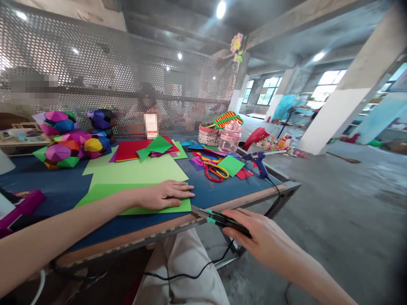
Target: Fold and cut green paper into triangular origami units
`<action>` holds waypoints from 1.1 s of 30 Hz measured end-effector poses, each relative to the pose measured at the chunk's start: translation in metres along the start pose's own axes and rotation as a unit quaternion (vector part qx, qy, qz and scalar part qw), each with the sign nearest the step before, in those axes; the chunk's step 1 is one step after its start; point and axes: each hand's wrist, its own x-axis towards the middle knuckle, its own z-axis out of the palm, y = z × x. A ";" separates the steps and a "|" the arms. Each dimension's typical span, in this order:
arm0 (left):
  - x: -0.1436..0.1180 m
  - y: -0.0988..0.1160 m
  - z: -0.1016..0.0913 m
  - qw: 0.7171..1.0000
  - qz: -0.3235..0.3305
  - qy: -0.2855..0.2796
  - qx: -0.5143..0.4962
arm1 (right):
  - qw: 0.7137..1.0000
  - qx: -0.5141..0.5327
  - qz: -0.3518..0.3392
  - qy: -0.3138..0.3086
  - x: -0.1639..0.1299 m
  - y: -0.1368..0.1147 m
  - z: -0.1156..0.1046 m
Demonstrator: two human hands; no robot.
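Observation:
My left hand (167,195) lies flat, fingers together, on a green paper sheet (140,173) spread on the blue table (63,186). My right hand (254,237) is off the table's near right edge and grips a dark utility knife with teal trim (219,219). The knife's tip points at the sheet's near right corner by the table edge.
Stacked coloured papers (149,149), red-and-yellow scissors (215,173), a blue glue gun (259,163) with a black cord, a pink jar (229,136), a basket (208,134) and folded paper balls (68,137) stand on the table. A perforated metal screen (111,72) backs it; a person sits behind.

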 end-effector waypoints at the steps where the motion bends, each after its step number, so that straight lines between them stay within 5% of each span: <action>1: -0.001 -0.002 -0.003 1.000 0.007 -0.020 -0.002 | 1.000 0.001 -0.001 0.001 -0.001 -0.001 0.003; 33: -0.005 -0.004 0.004 1.000 -0.005 -0.003 0.007 | 0.999 0.006 0.046 -0.012 -0.005 -0.059 0.022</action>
